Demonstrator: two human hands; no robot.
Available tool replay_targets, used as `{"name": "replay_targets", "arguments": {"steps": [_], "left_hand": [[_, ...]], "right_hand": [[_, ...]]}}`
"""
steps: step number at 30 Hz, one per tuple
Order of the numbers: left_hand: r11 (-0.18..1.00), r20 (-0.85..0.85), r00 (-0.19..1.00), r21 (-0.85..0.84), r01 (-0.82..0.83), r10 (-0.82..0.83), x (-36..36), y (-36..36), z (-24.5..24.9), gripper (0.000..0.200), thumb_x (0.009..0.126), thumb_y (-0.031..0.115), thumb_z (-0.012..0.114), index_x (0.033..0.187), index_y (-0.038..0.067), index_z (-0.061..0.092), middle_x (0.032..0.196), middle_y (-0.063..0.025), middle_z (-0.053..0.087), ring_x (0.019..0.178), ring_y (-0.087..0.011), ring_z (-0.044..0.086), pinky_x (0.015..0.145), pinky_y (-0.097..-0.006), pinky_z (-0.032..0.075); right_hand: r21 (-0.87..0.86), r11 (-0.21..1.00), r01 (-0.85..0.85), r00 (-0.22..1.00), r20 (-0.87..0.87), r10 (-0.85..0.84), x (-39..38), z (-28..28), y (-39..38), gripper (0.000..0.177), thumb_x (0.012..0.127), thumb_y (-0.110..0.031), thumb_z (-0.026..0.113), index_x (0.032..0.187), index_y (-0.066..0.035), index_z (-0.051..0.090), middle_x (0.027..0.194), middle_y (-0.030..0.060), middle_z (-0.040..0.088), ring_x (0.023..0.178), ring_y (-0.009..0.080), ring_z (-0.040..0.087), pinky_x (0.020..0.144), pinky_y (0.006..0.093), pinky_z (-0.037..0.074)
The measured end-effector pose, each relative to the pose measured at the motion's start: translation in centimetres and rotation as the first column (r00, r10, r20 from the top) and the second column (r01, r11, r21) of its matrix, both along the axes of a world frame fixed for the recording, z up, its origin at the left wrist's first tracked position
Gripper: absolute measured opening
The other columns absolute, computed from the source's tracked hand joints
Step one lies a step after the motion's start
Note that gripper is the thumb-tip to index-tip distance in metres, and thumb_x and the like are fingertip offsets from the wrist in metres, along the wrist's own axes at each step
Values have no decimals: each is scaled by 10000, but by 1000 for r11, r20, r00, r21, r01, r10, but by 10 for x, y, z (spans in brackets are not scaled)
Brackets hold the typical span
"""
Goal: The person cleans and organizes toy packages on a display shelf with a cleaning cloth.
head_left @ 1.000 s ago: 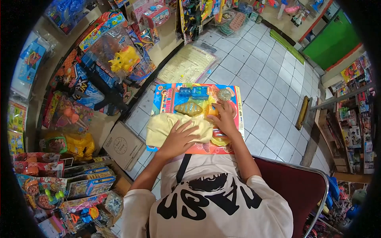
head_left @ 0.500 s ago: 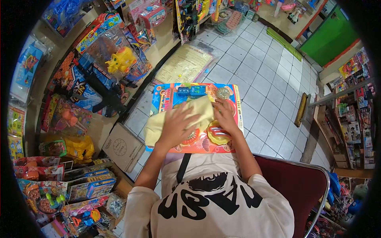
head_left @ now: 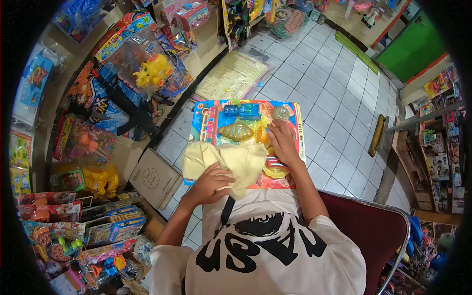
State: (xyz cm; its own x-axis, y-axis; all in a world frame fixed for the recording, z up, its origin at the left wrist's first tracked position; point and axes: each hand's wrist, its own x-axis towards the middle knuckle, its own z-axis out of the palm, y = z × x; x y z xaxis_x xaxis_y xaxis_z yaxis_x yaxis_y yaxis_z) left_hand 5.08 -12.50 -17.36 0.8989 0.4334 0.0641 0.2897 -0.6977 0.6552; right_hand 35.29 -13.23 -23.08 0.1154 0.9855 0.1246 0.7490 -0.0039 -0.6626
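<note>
A colourful toy card [head_left: 199, 129] under clear plastic lies on my lap. A pale yellow cloth [head_left: 246, 160] covers its lower left part. My left hand [head_left: 214, 183] lies on the cloth near the card's front edge, fingers spread a little and bent. On the card's right side my right hand [head_left: 282, 141] rests with its fingers stretched out, beside an orange toy piece. A brown croissant-shaped toy [head_left: 235, 131], a blue toy piece [head_left: 250, 111] and a round clear piece [head_left: 281, 113] show above the cloth.
Packaged toys hang at the left, among them a black toy gun [head_left: 123, 103]. A clock box [head_left: 153, 179] stands on the floor at my left. The red chair [head_left: 346, 228] is under me, with shelves [head_left: 418, 162] at the far right.
My left hand has moved down toward me with the cloth, uncovering the brown croissant-shaped toy. My right hand remains on the card's right side.
</note>
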Motion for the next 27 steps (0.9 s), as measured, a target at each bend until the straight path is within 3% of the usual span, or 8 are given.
{"name": "replay_targets", "arguments": {"steps": [4,6,9,12,14,17,21,27], "left_hand": [[953,160,941,-119,-280,297,-28,7,-5,194,787,76,614,969,19,653,1001,-106,652,1043,-279,573,986,-427,393],[825,216,805,-281,-491,553,-29,11,-5,197,798,84,612,972,-1,645,984,-133,648,1033,-294,571,952,-407,411],[602,298,534,-529,-598,791,-19,35,-6,226,835,115,596,1016,-17,622,1035,-166,623,1047,-320,551,933,-396,404],[736,303,678,-144,-662,669,16,51,16,295,880,157,554,1120,-13,574,1137,-173,588,1097,-333,525,956,-404,387],[848,116,848,64,-527,518,33,50,-7,389,909,239,522,1239,34,514,1325,-189,464,1193,-352,463,985,-412,365],[813,-101,915,505,-292,391,54,15,-16,420,919,280,499,1295,94,492,1438,-193,325,1270,-377,384,1009,-433,349],[876,-89,877,162,-455,472,39,0,-18,431,927,252,475,1334,109,464,1479,-187,243,1312,-396,320,1045,-447,312],[886,-106,889,201,-418,444,18,-38,-11,393,917,225,487,1257,32,519,1433,-193,335,1325,-342,328,1055,-460,290]], "right_hand": [[38,999,4,1000,-1,-4,-4,0,1,357,929,-281,464,1200,-66,551,1318,117,445,1302,271,332,1051,478,162],[46,999,5,1000,7,-6,-5,0,1,358,925,-282,471,1196,-62,553,1311,117,449,1296,268,340,1043,473,173],[43,999,5,1000,11,-6,-3,0,1,357,922,-282,477,1191,-61,554,1302,117,455,1282,265,356,1035,466,183],[59,998,2,1000,21,-3,-2,0,1,352,920,-281,481,1186,-64,556,1295,117,460,1269,261,369,1030,464,189],[66,998,5,1000,23,-7,-2,0,0,349,919,-280,483,1184,-66,556,1292,117,463,1266,259,373,1031,465,188],[59,998,6,1000,11,-7,0,0,-1,346,918,-279,485,1182,-68,558,1292,115,465,1267,258,372,1038,467,177],[44,999,-7,1000,-14,8,2,2,-3,341,915,-273,489,1181,-72,560,1300,112,464,1273,259,367,1048,464,167],[70,997,-19,1000,-9,20,0,-1,1,336,905,-264,504,1170,-68,570,1279,113,476,1257,257,382,1046,434,183]]}}
